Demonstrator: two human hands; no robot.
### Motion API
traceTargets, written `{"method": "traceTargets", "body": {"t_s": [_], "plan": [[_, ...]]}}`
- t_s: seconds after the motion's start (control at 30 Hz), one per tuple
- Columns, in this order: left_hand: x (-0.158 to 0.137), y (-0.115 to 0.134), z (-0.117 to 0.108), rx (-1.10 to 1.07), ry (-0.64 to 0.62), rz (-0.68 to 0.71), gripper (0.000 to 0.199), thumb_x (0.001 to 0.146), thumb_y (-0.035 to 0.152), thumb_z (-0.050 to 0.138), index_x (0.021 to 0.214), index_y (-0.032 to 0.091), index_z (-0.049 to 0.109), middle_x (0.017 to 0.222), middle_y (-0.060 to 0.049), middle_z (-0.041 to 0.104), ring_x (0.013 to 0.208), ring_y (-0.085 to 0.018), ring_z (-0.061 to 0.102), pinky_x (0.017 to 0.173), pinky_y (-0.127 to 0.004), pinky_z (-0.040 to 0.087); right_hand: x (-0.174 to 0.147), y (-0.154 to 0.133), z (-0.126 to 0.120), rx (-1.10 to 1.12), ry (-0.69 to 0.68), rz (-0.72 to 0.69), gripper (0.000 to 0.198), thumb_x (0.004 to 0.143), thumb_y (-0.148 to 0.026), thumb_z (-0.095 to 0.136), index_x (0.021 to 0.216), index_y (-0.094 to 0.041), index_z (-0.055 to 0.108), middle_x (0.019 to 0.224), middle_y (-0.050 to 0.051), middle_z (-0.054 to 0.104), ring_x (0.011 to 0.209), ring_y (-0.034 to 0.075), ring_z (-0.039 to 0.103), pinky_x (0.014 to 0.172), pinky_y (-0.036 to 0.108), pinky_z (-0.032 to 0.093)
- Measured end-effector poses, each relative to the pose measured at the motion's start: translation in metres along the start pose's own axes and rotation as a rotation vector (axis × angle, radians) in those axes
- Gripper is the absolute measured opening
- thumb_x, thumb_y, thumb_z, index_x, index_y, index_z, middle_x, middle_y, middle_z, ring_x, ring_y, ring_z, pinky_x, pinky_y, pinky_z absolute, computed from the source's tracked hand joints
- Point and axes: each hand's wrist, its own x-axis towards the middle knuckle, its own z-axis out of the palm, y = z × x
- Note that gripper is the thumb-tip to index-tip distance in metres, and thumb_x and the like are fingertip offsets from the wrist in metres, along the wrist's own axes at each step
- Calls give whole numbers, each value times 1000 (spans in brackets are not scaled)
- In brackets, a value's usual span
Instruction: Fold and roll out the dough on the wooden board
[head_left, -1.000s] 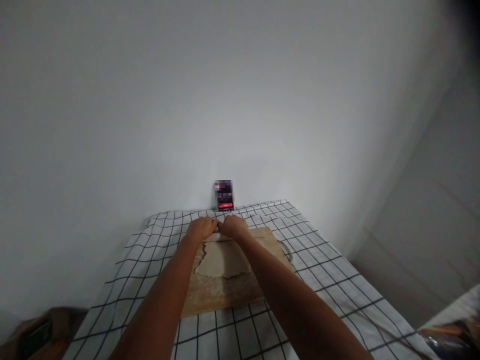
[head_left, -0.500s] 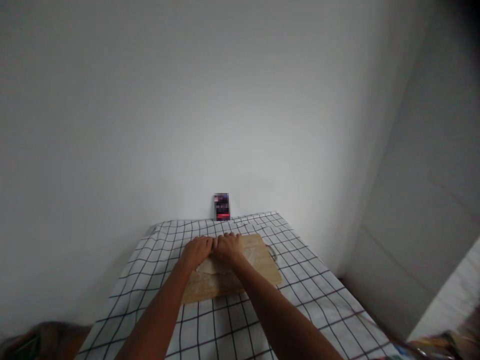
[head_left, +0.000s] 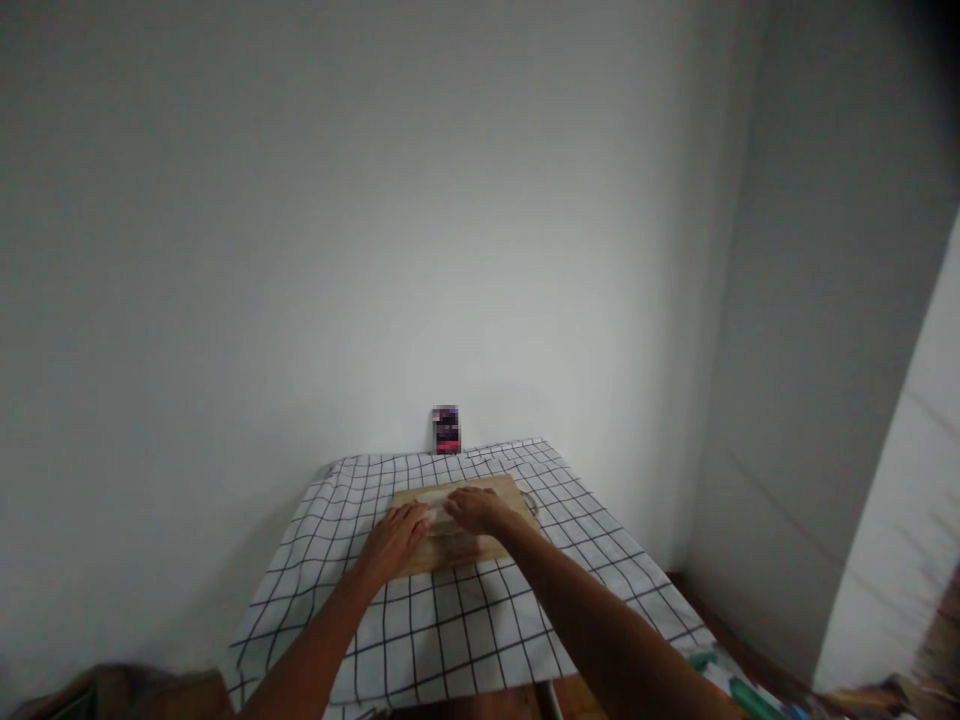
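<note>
Light: dim, grey; wall (head_left: 540, 300) brightest near centre. Shadows: soft, on counter (head_left: 442, 640). Upper-right corner black; lower corners blurred; screen (head_left: 447, 432) pixelated.

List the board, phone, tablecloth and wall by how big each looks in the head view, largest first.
1. Wall
2. Tablecloth
3. Board, partly covered but still clearly bigger than the phone
4. Phone

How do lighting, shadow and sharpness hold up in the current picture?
Head view: dim, uneven light, the wall brightest above the phone, which looks pixelated; soft shadow on the cloth nearest the wearer; left hand and right hand lack fine detail; top right corner darkened.
</note>
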Motion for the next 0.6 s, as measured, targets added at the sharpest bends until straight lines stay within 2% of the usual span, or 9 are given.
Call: {"method": "traceTargets", "body": {"t_s": [0.13,0.23,0.33,0.43,0.6], "plan": [[-3,-7,-13,-25,-60,-9,43,113,37,37,145,37,66,149,-1,72,137,-23,67,118,-37,52,-11,27,-1,9,34,102,47,118,-37,34,128,-21,77,140,15,76,135,31,67,110,49,53],[0,-8,-18,-5,-81,-33,45,112,34,36,143,31,68,147,-5,74,137,-24,68,118,-38,53,-10,28,8,26,70,103,48,118,-35,33,131,-18,76,140,14,76,135,29,67,113,44,51],[4,-3,-12,7,-51,-88,48,111,32,36,150,32,64,156,-6,69,144,-25,64,125,-44,48,3,17,13,2,138,139,45,117,-32,37,129,-17,78,141,15,75,139,30,65,117,45,47],[13,0,0,27,-35,-166,50,112,35,37,156,36,61,165,-5,61,151,-28,57,129,-54,41,20,7,12,-54,194,194,45,115,-31,39,120,-17,82,134,18,78,135,33,68,114,49,48],[45,-9,11,56,0,-193,43,112,35,40,138,30,75,146,-10,75,138,-32,67,121,-54,48,50,14,11,-31,161,287,55,116,-38,34,119,-15,84,127,22,80,123,35,75,106,46,54]]}}
